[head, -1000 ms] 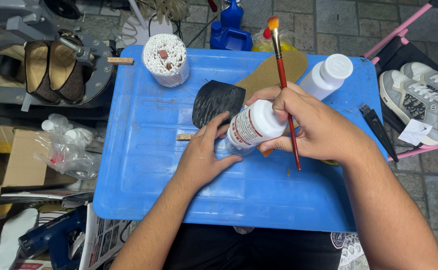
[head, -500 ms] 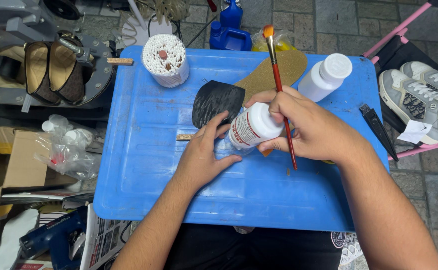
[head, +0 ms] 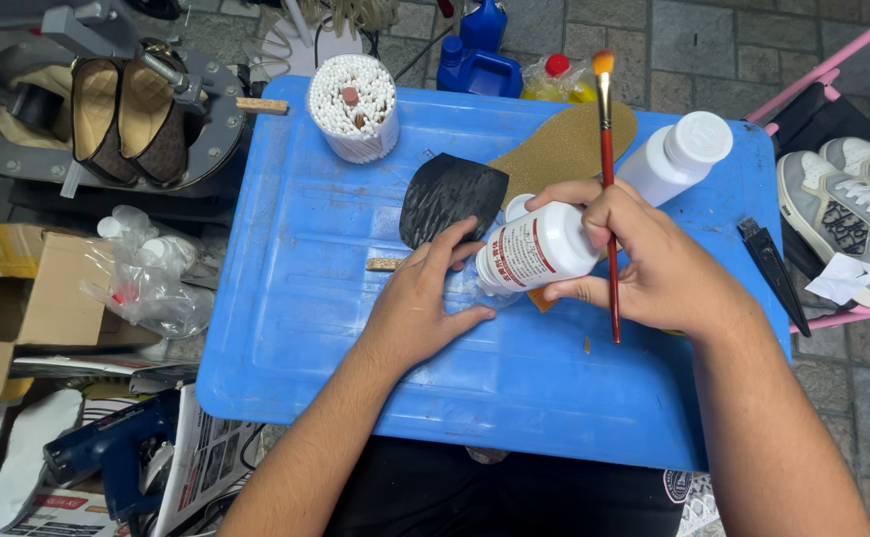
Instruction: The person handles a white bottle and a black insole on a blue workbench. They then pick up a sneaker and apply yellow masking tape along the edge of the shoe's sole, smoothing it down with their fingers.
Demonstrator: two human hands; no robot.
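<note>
1. Blue plastic lid/tray [head: 316, 328] – used as work surface on the person's lap, centre of scene; flat top keeps small items w/in reach.
2. Shoe-stretch machine [head: 107, 119] – far left, off tray; two brown shoes mounted on it, soles up.
3. Grey sneakers [head: 853, 214] – right, on pink rack, well apart from the work; white paper slip lying on them.
4. Tan insole [head: 564, 144] – far centre of tray, lying flat, partly under the black pc.
5. Right hand [head: 654, 264] – closed round white bottle w/ red-printed label [head: 534, 249], bottle tipped on its side, cap end pointing left toward the other hand. Same hand pinches red-handled brush [head: 609, 199] between fingers, orange bristles up/far; prob. parked there so bottle & brush stay in one hand.
6. Left hand [head: 425, 303] – open, palm down, fingers spread on tray; fingertips touching near edge of black leather pc [head: 450, 194], seemingly pinning it. Grips nothing.
7. Second white bottle [head: 679, 154] – far right of tray, capped, leaning, just beyond right hand.
8. Cup of cotton swabs [head: 353, 104] – far left of tray, upright, swabs packed heads-up.
9. Black tool/knife [head: 771, 268] – right edge of tray, lying loose.
10. Small wood stick [head: 385, 265] – on tray, just left of left-hand fingers.
</note>
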